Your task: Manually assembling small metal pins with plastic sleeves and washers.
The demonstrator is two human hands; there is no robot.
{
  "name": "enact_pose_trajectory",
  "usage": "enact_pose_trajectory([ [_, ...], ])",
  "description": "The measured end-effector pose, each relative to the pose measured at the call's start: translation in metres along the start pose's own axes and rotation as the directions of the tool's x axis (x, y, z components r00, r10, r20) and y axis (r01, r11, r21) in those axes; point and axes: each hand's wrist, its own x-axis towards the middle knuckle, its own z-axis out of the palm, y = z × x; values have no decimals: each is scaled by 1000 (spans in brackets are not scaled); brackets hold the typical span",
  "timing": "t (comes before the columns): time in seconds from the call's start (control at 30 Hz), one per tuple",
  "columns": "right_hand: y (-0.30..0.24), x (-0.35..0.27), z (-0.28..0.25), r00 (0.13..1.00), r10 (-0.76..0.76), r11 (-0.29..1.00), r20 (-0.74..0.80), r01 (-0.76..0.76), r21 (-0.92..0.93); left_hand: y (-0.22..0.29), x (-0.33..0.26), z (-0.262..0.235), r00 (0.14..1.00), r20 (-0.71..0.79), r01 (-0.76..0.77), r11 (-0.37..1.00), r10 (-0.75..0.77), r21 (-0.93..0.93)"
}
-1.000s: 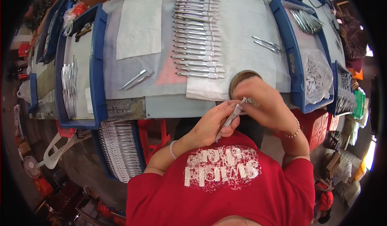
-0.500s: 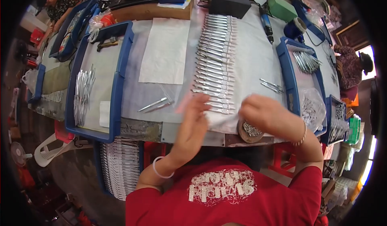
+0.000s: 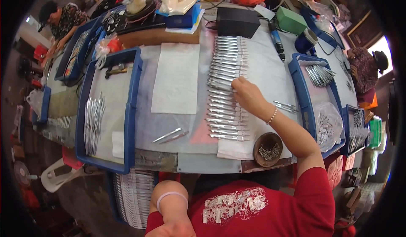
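A long row of slim silver metal tools (image 3: 228,115) lies side by side on a white cloth in the middle of the table. My right hand (image 3: 249,96) is over the row's right side, its fingers pinched on the end of one tool near mid-row. That tool lies close against its neighbours. My left hand (image 3: 174,230) is drawn back at the lower edge, off the table; its fingers are cut off from view. Two loose slim tools (image 3: 168,135) lie left of the row. A round brown bowl (image 3: 267,150) with small metal parts stands at the near edge.
A blue tray (image 3: 132,106) with silver rods and a hammer is at left. Another blue tray (image 3: 301,94) at right holds rods and a bag of parts. A black box (image 3: 237,22), a blue power driver (image 3: 277,40) and white paper (image 3: 175,78) lie farther back. Two people sit beyond.
My right hand has moved from beside the bowl up to the middle of the row. My left hand has left the row's near end and come back toward my body. The view has shifted.
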Motion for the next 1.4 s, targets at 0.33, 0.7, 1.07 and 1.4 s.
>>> enact_pose_trajectory([
  [0.33, -3, -3, -3, 998, 66, 997, 15, -65, -48, -3, -5, 17, 908, -152, -415, 889, 390, -195],
  [0.7, -36, -57, -54, 999, -40, 998, -16, 39, -57, 21, -65, 1, 779, 520, -229, 931, 351, -285],
  [1.07, -20, -55, -37, 981, -33, 999, -191, 27, -33, 44, -150, -40, 462, 455, 455, 644, -761, 615],
  [1.4, 5, -8, 8, 989, -45, 985, -140, 21, -169, 57, -149, -73, 464, 95, 504, 351, -881, 789],
])
